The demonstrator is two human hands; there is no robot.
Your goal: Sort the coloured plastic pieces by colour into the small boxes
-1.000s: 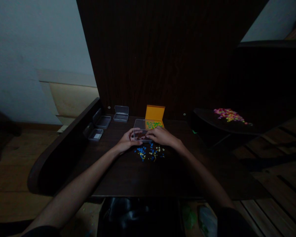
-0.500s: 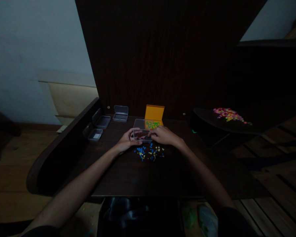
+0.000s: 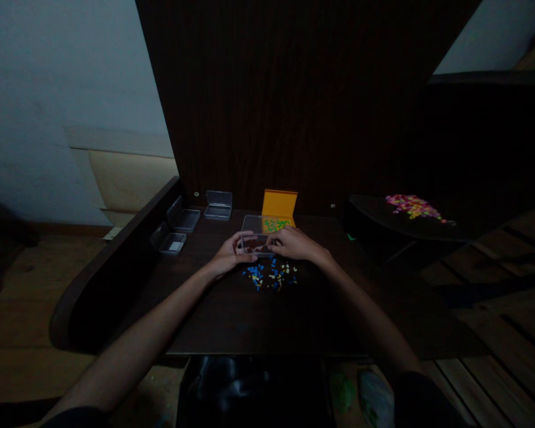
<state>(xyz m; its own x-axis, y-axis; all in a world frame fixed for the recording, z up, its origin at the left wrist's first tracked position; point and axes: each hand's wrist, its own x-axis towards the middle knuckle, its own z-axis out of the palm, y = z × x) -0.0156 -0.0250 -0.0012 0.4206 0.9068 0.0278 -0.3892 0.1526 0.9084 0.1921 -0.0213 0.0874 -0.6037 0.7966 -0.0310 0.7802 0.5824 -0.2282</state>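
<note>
My left hand [image 3: 232, 252] grips the left side of a clear plastic box [image 3: 254, 224], whose lid stands open toward the back. Fingers of my right hand [image 3: 292, 244] are curled at the box's right front part; whether they pinch a small piece is too dark to tell. Reddish-brown bits show dimly within the box. Just in front of it, small blue and pale yellow pieces [image 3: 274, 276] lie scattered on the dark wooden desk [image 3: 249, 327]. Behind the box stands an open orange case [image 3: 279, 203] with green pieces in its base.
Three small clear boxes with raised lids, one at the back [image 3: 218, 211], one nearer [image 3: 187, 220] and one nearest [image 3: 173, 244], stand at the left. A raised side panel [image 3: 116, 267] edges the desk there. On a dark surface at right lies a pile of colourful pieces [image 3: 412, 206].
The fingers of my right hand have shifted very slightly at the clear box. My left hand and the scattered pieces stay where they were.
</note>
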